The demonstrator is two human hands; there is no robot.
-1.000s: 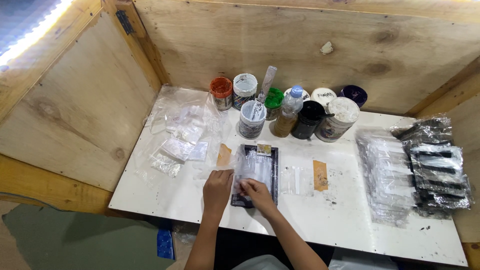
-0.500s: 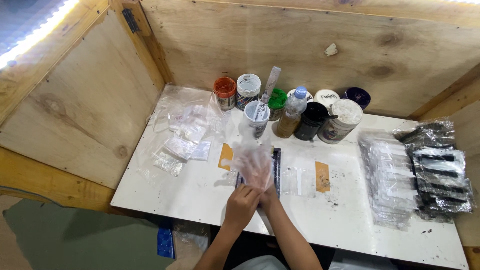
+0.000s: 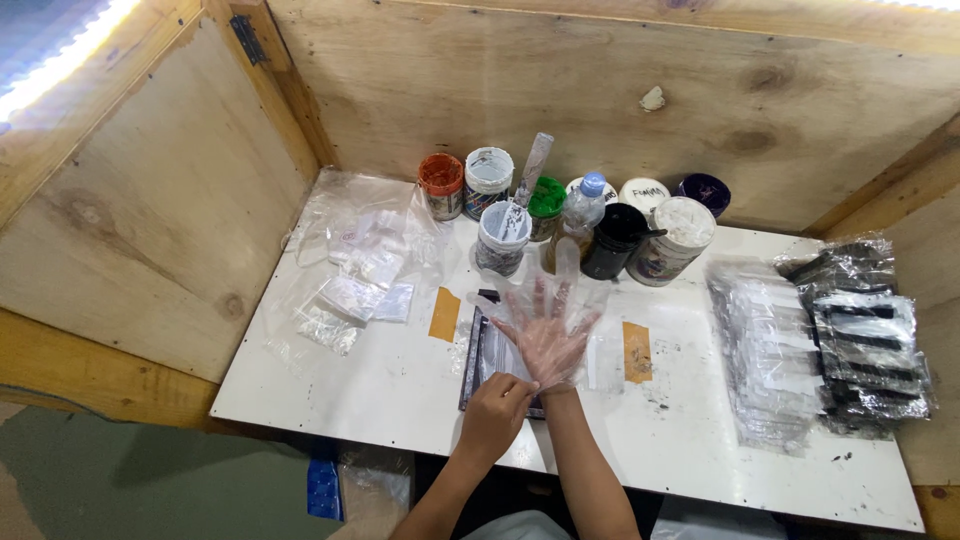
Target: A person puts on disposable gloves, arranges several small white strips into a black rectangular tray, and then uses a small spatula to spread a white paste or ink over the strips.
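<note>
My right hand (image 3: 545,340) spreads its fingers wide inside a clear plastic glove (image 3: 575,300); my left hand's (image 3: 492,415) fingers pinch the cuff, above a dark tray (image 3: 478,358) on the desk (image 3: 330,390).

On the table (image 3: 400,390), a dark tray (image 3: 478,360) lay near the front edge, under the right hand (image 3: 548,335), with the left hand (image 3: 493,415) just in front of it. Tape strips (image 3: 444,314) flanked the tray left and right. Behind it stood a row of paint jars (image 3: 490,180) along the back wall. A heap of plastic bags (image 3: 360,270) lay to the left, stacked packets (image 3: 770,350) to the right.
</note>
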